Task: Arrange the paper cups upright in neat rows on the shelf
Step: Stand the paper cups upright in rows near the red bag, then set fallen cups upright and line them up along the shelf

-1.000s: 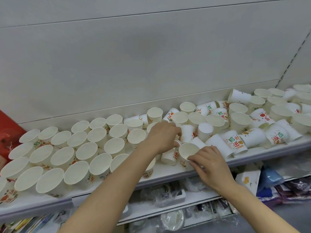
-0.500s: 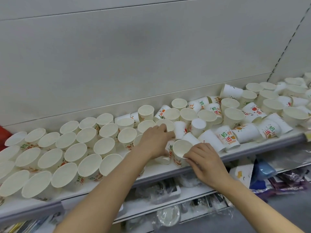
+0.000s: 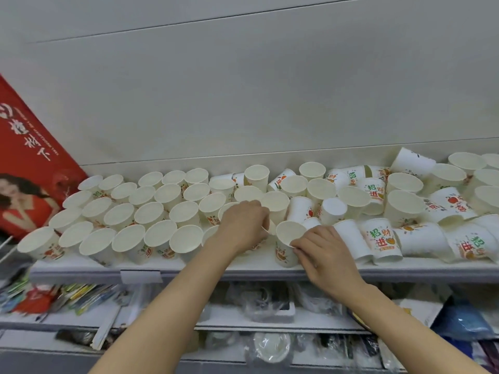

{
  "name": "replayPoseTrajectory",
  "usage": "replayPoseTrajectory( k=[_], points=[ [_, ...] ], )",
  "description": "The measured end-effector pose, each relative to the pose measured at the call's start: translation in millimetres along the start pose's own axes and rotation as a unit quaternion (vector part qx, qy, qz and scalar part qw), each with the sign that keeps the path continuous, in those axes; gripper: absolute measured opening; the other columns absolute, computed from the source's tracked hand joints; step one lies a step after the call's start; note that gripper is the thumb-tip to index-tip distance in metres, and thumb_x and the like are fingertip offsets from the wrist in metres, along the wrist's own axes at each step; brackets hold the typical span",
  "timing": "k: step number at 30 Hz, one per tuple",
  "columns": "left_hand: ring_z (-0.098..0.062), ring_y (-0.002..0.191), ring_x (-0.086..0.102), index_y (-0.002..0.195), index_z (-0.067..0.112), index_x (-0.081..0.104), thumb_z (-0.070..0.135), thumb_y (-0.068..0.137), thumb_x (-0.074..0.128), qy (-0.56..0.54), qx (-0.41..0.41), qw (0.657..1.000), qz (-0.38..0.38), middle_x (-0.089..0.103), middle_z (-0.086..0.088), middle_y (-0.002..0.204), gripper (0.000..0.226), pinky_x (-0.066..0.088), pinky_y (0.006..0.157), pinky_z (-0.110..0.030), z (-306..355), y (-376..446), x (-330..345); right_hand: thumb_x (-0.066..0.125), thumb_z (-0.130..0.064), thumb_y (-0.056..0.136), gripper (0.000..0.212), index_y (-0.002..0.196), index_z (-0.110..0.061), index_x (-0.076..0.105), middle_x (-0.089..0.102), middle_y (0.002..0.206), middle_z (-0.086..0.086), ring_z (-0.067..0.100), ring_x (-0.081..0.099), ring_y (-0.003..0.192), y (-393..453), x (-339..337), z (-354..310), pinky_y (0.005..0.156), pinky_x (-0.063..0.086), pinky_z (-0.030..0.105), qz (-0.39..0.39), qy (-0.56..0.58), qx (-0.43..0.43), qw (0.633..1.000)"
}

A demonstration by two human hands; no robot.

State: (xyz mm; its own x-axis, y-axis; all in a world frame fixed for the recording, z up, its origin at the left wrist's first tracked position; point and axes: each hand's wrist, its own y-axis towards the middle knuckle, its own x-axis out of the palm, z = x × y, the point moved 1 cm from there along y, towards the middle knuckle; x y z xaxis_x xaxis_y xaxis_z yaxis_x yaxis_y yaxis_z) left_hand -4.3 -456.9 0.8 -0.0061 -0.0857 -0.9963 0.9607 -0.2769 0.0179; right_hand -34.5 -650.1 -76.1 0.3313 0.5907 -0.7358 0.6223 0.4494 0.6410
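Paper cups point(image 3: 162, 201) cover the white shelf point(image 3: 243, 269) from end to end. Toward the shelf's left end they stand upright in close rows, mouths up, running from the front edge back to the rear wall. Toward the right end the order breaks down: many printed cups point(image 3: 382, 241) lie on their sides, some with bases facing out, mixed among a few upright ones near the rear. At the middle of the front edge one upright cup point(image 3: 287, 242) stands just beside the last tidy row. The person's right hand point(image 3: 324, 252) holds this cup, fingers curled around its right side with the fingertips pinching the rim. The left hand point(image 3: 243, 225) reaches over the cups immediately to the left of it, palm down, fingers bent over a cup that is mostly hidden beneath the hand; whether it grips that cup or only rests on it cannot be told. A red poster point(image 3: 29, 163) leans at the shelf's left end. A blank label holder point(image 3: 141, 276) is clipped to the front edge left of centre. Below, a lower shelf point(image 3: 270, 326) carries packaged goods in clear wrapping, too blurred to identify.
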Motion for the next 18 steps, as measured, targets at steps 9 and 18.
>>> replayPoseTrajectory(
  k=[9,18],
  points=[
    [-0.011,0.092,0.057,0.097,0.029,0.061,0.039,0.09,0.064,-0.066,-0.06,0.991,0.104,0.062,0.011,0.098,0.013,0.048,0.072,-0.03,-14,-41,25,0.061,-0.012,0.085,0.014,0.098,-0.011,0.068,0.061,0.087,0.002,0.026,0.05,0.081,6,5,5,0.076,0.037,0.034,-0.004,-0.006,-0.062,0.998],
    [0.001,0.078,0.056,0.105,0.037,0.065,0.046,0.086,0.068,-0.136,-0.085,0.976,0.148,0.056,0.023,0.097,0.022,0.045,0.069,-0.026,-42,-49,5,0.062,-0.031,0.09,0.026,0.106,-0.012,0.07,0.065,0.1,0.0,0.022,0.055,0.091,5,7,9,0.082,0.042,0.033,0.012,0.031,-0.064,0.997]
  ],
)
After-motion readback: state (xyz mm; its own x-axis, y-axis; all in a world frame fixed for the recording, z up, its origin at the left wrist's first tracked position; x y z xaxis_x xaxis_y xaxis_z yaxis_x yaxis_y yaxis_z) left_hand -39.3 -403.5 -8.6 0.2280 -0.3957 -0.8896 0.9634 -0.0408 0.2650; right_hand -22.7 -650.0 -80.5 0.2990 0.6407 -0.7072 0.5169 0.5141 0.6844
